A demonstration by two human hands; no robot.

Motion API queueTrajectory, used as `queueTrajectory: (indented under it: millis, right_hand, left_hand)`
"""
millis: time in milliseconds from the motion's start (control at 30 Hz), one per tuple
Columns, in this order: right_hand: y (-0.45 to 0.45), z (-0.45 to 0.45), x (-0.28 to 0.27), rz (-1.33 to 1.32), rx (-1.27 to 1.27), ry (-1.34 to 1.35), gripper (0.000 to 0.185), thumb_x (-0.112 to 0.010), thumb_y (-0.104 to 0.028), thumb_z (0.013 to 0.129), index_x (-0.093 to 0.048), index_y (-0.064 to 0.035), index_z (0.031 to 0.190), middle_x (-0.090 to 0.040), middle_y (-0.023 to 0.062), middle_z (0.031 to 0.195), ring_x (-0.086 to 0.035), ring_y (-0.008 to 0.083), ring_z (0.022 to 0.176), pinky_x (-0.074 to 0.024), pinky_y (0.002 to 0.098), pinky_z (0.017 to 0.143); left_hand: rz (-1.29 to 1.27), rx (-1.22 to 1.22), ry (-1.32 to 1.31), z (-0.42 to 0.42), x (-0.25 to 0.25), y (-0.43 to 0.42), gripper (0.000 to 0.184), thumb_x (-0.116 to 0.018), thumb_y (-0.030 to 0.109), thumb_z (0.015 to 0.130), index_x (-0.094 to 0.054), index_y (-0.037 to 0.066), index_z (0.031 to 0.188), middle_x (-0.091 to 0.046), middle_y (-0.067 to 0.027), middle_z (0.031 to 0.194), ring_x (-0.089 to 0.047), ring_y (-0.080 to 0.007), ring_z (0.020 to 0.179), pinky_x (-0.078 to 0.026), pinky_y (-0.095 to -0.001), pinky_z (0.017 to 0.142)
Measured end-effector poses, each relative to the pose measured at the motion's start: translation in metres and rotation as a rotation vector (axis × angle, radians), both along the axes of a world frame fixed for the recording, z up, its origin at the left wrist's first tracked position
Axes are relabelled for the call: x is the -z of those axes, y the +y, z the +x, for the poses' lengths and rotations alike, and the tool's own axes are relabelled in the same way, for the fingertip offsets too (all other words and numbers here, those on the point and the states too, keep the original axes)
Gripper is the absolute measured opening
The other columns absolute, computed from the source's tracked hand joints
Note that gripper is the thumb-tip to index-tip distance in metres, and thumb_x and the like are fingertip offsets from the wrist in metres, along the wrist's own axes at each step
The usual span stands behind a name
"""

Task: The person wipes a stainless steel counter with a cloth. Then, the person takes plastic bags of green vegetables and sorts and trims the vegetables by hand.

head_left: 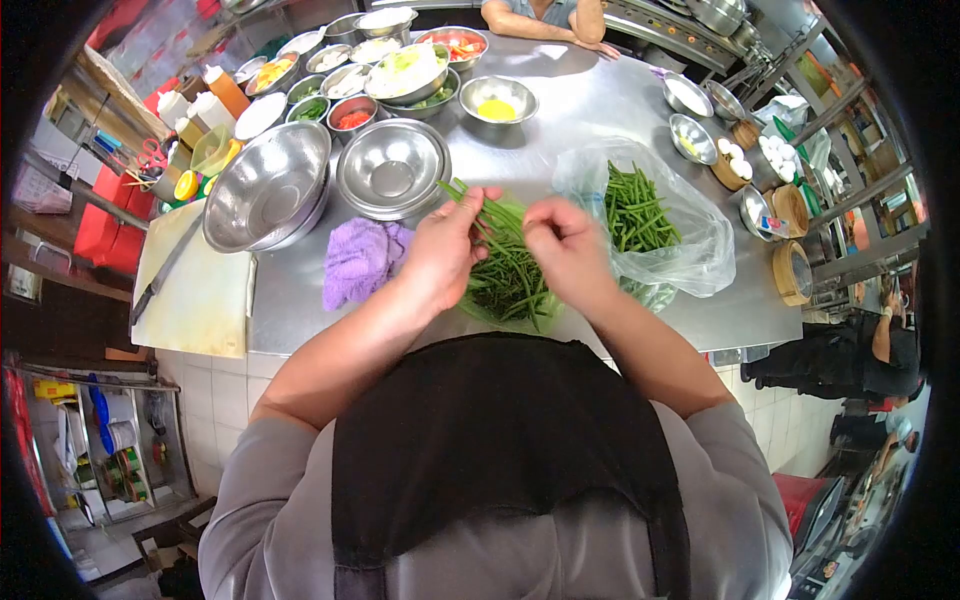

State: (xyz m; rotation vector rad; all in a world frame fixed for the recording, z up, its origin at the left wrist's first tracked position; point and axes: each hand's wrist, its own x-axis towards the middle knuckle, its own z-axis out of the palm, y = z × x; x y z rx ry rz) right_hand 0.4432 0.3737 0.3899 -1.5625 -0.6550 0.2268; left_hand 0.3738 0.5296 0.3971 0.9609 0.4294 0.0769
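My left hand [447, 245] is closed around a small bunch of green beans [500, 213] above a green container [545, 318]. Close by on the right, my right hand [566, 246] has its fingers pressed together at the bunch's other end; what lies between them is too small to make out. Trimmed green pieces and darker bits [505, 285] lie in the container below both hands. More green beans [638, 208] rest on a clear plastic bag [700, 250] to the right. A purple cloth [362, 260] lies left of my left hand.
Large metal bowls [268, 188] and stacked smaller bowls [392, 170] stand left. A knife [165, 268] lies on a cutting board [200, 305]. Bowls of cut vegetables [405, 75] fill the back left. Across the table [570, 110] are a person's forearms [560, 32]. Eggs [733, 160] sit right.
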Motion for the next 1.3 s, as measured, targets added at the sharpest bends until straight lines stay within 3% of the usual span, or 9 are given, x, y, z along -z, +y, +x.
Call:
queueTrajectory:
  millis: [167,200,400,600,700,900,1100,1200,1300]
  right_hand:
    - [-0.02,0.035,-0.002,-0.288,-0.082,0.031,0.011,-0.071,-0.013,0.086,-0.066,-0.0036,0.089,-0.055,-0.0045,0.069,-0.048,0.0043,0.063,-0.0418,0.0231,0.057]
    - [-0.025,0.038,-0.002,-0.458,-0.071,-0.138,0.014,-0.071,-0.016,0.088,-0.068,-0.0028,0.093,-0.058,-0.0024,0.073,-0.05,0.0057,0.065,-0.0427,0.0239,0.059]
    - [-0.018,0.03,-0.018,-0.24,-0.057,0.101,0.03,-0.076,-0.021,0.083,-0.068,-0.0021,0.105,-0.065,0.0047,0.087,-0.057,0.0111,0.073,-0.0476,0.0282,0.064]
    - [-0.006,0.003,-0.021,-0.273,-0.251,-0.153,0.032,-0.075,-0.022,0.086,-0.067,-0.0016,0.108,-0.069,0.0069,0.09,-0.064,0.0139,0.078,-0.0521,0.0289,0.076]
    - [0.003,0.0,-0.015,-0.311,-0.225,-0.048,0.024,-0.072,-0.015,0.091,-0.064,-0.0009,0.109,-0.067,0.0008,0.09,-0.061,0.0079,0.081,-0.0499,0.0257,0.076]
    - [0.003,0.009,0.006,-0.163,-0.207,0.185,0.021,-0.067,-0.016,0.092,-0.067,0.0005,0.106,-0.067,0.0052,0.084,-0.06,0.0091,0.075,-0.0495,0.0253,0.071]
    - [-0.013,0.004,0.023,-0.322,-0.023,-0.105,0.021,-0.062,-0.013,0.096,-0.064,0.0004,0.111,-0.066,0.0032,0.092,-0.062,0.01,0.079,-0.0501,0.0251,0.074]
    - [-0.028,0.007,0.016,-0.524,-0.493,0.285,0.025,-0.063,-0.015,0.096,-0.063,-0.0006,0.116,-0.066,0.0042,0.096,-0.063,0.0112,0.08,-0.0516,0.027,0.075]
    - [-0.016,-0.008,0.001,-0.178,-0.452,0.585,0.027,-0.065,-0.018,0.097,-0.062,0.0004,0.116,-0.065,0.0048,0.097,-0.063,0.0131,0.079,-0.0524,0.0288,0.074]
  left_hand:
    - [-0.101,0.032,-0.02,-0.003,0.004,0.022,0.03,-0.055,0.039,0.102,-0.066,0.013,0.113,-0.055,0.0067,0.081,-0.049,-0.0056,0.074,-0.036,-0.0234,0.062]
    - [-0.098,0.027,-0.021,-0.004,0.002,0.022,0.03,-0.057,0.039,0.101,-0.067,0.013,0.112,-0.055,0.007,0.081,-0.049,-0.0055,0.073,-0.036,-0.0233,0.062]
    - [-0.01,-0.035,-0.018,-0.004,-0.005,0.019,0.033,-0.061,0.04,0.099,-0.068,0.011,0.111,-0.052,0.0076,0.078,-0.048,-0.0052,0.072,-0.034,-0.0223,0.062]
    - [-0.006,-0.057,-0.039,-0.004,-0.003,0.014,0.035,-0.062,0.041,0.098,-0.068,0.01,0.112,-0.051,0.0073,0.077,-0.046,-0.0054,0.071,-0.033,-0.0228,0.063]
    - [-0.009,-0.051,-0.041,-0.007,-0.003,0.013,0.034,-0.062,0.041,0.098,-0.068,0.01,0.112,-0.052,0.0067,0.078,-0.047,-0.0055,0.071,-0.034,-0.0229,0.063]
    - [0.024,-0.06,-0.052,-0.011,-0.008,0.009,0.03,-0.064,0.037,0.098,-0.071,0.009,0.105,-0.051,0.005,0.079,-0.043,-0.0058,0.067,-0.035,-0.0223,0.061]
    - [0.003,-0.139,-0.073,-0.011,-0.003,0.019,0.029,-0.063,0.038,0.098,-0.071,0.011,0.106,-0.05,0.0049,0.081,-0.043,-0.0065,0.07,-0.035,-0.0228,0.062]
    - [-0.004,-0.161,-0.085,-0.009,-0.005,0.021,0.03,-0.062,0.039,0.099,-0.071,0.012,0.108,-0.05,0.0048,0.083,-0.043,-0.0068,0.072,-0.035,-0.0231,0.063]
    - [-0.011,-0.123,-0.087,-0.008,-0.005,0.014,0.033,-0.059,0.041,0.1,-0.068,0.012,0.113,-0.05,0.0053,0.082,-0.045,-0.0072,0.074,-0.034,-0.0235,0.064]
